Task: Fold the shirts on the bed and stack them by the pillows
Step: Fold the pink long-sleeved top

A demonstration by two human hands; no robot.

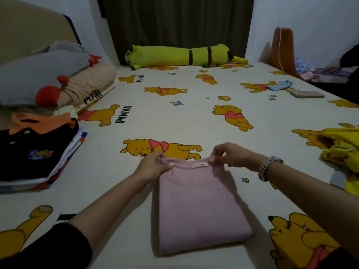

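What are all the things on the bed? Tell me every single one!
pink shirt: 1, pink, folded, near middle
shirt stack: 1, black and orange top, left by pillows
pillows: several, grey, beige, far left
long plush: 1, yellow-green, far edge
yellow clothes: 1 heap, yellow, right edge
phone: 1, pinkish, far right
bedsheet: 1, cream with bears
left hand: pinches shirt collar
right hand: pinches shirt collar, wears watch
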